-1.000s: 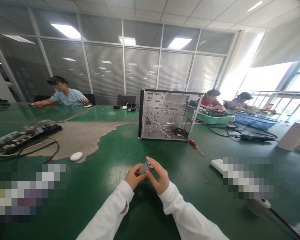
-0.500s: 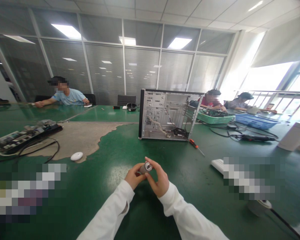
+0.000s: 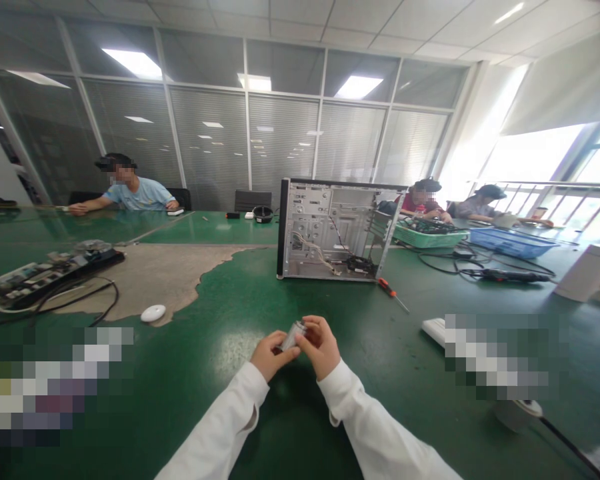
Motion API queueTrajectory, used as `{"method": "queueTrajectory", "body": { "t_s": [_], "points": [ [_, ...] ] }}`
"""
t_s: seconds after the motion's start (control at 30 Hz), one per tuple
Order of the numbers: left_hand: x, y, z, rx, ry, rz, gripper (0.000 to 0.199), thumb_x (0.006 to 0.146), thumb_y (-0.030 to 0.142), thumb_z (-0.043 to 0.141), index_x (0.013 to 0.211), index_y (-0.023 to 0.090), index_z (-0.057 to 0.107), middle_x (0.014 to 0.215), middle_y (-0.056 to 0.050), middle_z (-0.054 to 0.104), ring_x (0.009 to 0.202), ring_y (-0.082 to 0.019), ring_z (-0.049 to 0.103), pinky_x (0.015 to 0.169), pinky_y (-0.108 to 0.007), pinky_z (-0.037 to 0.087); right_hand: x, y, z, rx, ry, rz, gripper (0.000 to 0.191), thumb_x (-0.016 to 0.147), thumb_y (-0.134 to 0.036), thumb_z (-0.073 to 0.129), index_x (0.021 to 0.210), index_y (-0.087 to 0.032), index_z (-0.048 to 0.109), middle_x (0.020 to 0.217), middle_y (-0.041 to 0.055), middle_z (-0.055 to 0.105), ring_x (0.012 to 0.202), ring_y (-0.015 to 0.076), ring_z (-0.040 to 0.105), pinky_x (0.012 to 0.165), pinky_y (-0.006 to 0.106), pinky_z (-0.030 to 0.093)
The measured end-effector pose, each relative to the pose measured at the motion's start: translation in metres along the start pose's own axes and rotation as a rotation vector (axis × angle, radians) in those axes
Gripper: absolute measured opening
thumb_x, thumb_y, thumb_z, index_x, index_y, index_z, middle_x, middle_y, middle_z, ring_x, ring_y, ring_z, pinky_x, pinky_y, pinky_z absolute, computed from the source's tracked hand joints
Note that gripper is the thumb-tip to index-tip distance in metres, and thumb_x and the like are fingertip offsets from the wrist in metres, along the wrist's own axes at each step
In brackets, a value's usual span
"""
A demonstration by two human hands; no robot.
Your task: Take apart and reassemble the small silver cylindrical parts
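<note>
While the two hands meet above the green tabletop (image 3: pixel 380 347), the left hand (image 3: pixel 267 357) has its fingers closed round a small grey cylinder (image 3: pixel 293 335), tilted, and the right hand (image 3: pixel 323 348) pinches its upper end. Beyond stands an open-sided computer case (image 3: pixel 340 230), an orange-handled screwdriver (image 3: pixel 393 293) near its corner. Leftward, the green stops at a ragged, pale patch (image 3: pixel 165 267); a glass partition (image 3: pixel 283 147) backs the room, bright windows (image 3: pixel 545 157) to the right.
</note>
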State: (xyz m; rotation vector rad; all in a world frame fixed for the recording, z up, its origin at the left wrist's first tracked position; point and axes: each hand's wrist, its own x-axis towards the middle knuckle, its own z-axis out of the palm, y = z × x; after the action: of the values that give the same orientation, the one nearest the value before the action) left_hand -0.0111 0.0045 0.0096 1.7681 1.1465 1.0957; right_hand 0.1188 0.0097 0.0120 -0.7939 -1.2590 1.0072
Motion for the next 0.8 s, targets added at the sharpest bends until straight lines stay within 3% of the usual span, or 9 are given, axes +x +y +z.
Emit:
{"method": "queueTrajectory", "body": {
  "t_s": [0.17, 0.33, 0.47, 0.8],
  "points": [
    [-0.003, 0.005, 0.0, 0.043, -0.039, 0.042, 0.027, 0.062, 0.037, 0.057, 0.074, 0.013, 0.059, 0.077, -0.003, 0.051, 0.066, -0.012, 0.048, 0.052, -0.02, 0.038, 0.006, 0.012, -0.003, 0.397, 0.079, 0.525, 0.033, 0.056, -0.03, 0.065, 0.079, -0.018, 0.045, 0.054, -0.0035, 0.056, 0.047, 0.0082, 0.054, 0.048, 0.02, 0.044],
    [-0.004, 0.004, 0.001, 0.055, -0.014, 0.054, 0.022, 0.063, 0.034, 0.057, 0.072, 0.014, 0.057, 0.073, -0.002, 0.052, 0.067, -0.013, 0.049, 0.054, -0.02, 0.039, 0.008, 0.006, -0.007, 0.566, 0.099, 0.786, 0.027, 0.058, -0.029, 0.064, 0.074, -0.015, 0.048, 0.055, 0.0012, 0.058, 0.05, 0.0117, 0.057, 0.046, 0.021, 0.046],
    [-0.003, 0.001, 0.002, 0.046, 0.003, 0.053, 0.018, 0.064, 0.032, 0.057, 0.065, 0.014, 0.054, 0.069, 0.0, 0.051, 0.065, -0.012, 0.049, 0.054, -0.02, 0.039, 0.009, 0.002, -0.008, 0.618, 0.078, 0.892, 0.021, 0.064, -0.029, 0.06, 0.071, -0.012, 0.05, 0.056, 0.0026, 0.058, 0.051, 0.0111, 0.058, 0.048, 0.019, 0.047],
    [-0.003, 0.002, 0.001, -0.002, 0.023, 0.045, 0.02, 0.064, 0.033, 0.057, 0.059, 0.014, 0.051, 0.064, 0.001, 0.05, 0.061, -0.01, 0.048, 0.053, -0.02, 0.039, 0.011, 0.001, -0.01, 0.666, 0.05, 0.934, 0.019, 0.066, -0.029, 0.058, 0.069, -0.011, 0.051, 0.059, 0.0031, 0.058, 0.052, 0.0093, 0.058, 0.049, 0.016, 0.048]
  ]
}}
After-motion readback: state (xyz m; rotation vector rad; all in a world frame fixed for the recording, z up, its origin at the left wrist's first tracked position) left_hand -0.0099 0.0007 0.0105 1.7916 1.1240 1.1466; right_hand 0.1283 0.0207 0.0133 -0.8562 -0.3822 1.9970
